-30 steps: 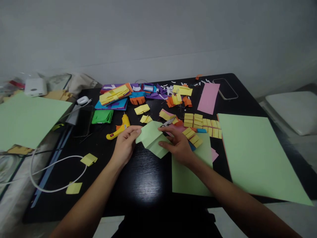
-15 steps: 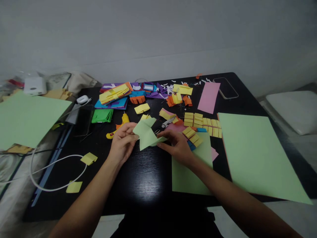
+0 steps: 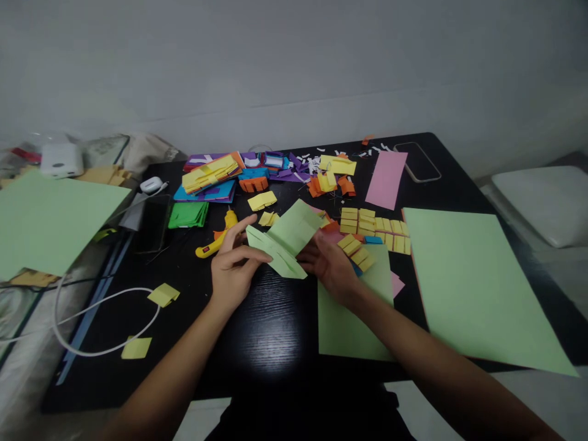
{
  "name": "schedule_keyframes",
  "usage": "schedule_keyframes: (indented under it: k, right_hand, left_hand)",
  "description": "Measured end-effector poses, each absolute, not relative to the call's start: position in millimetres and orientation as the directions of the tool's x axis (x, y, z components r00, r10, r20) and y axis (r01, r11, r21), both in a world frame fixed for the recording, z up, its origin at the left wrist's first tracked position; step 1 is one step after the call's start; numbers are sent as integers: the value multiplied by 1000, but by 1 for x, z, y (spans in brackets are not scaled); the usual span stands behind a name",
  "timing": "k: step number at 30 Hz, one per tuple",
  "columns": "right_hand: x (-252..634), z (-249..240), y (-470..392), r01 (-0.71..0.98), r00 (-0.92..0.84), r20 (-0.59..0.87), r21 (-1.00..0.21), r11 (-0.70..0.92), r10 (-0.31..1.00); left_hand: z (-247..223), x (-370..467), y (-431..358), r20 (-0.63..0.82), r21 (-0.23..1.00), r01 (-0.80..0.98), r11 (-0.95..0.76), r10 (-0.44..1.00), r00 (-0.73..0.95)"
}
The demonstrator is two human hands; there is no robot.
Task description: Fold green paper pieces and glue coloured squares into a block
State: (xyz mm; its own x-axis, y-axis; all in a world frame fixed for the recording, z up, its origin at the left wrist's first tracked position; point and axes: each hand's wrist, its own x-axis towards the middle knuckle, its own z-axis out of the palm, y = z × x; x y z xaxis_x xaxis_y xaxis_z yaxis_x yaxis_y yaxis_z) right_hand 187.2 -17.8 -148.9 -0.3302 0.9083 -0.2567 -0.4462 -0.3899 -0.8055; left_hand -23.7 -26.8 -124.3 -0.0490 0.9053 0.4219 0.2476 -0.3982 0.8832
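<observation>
A piece of light green folded paper (image 3: 294,229) hangs above the black table between my hands, creased along its middle with one flap raised. My left hand (image 3: 236,263) pinches its left flap between thumb and fingers. My right hand (image 3: 334,266) holds its right side, with some fingers hidden behind the paper. Just left of my left hand lies a yellow hot glue gun (image 3: 220,236). Small yellow folded paper pieces (image 3: 358,252) lie beyond my right hand, and a green sheet (image 3: 353,324) is under my right wrist.
A large green sheet (image 3: 478,282) covers the table's right side, near a pink strip (image 3: 386,180) and a phone-shaped case (image 3: 418,163). Stacks of coloured paper (image 3: 214,174) and scraps line the back. A white cable (image 3: 103,352) loops at the left; a stool (image 3: 542,205) stands right.
The green paper has been turned and opened out, so a broad flap now faces up. My right hand has rolled palm inward against its side; my left hand has shifted slightly right.
</observation>
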Motion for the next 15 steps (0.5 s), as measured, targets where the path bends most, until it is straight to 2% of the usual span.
schedule_keyframes:
  k: [3,6,11,15]
  right_hand:
    - [186,-145,-21,-433,-454,-238,-783,-447,858]
    - [184,-144,-23,-452,-395,-182,-815,-363,901]
    - [183,-145,-23,-432,-305,-196,-843,-319,932]
    - [183,-148,-23,-437,-281,-199,-844,-310,939]
  left_hand:
    - [-129,-21,-28,428,869,285,-405,904,-20]
    - [-130,-18,-29,424,861,298,-412,905,27]
    - [-126,-16,-31,405,860,308,-408,911,75]
    - [-124,-14,-32,298,935,172,-309,950,88]
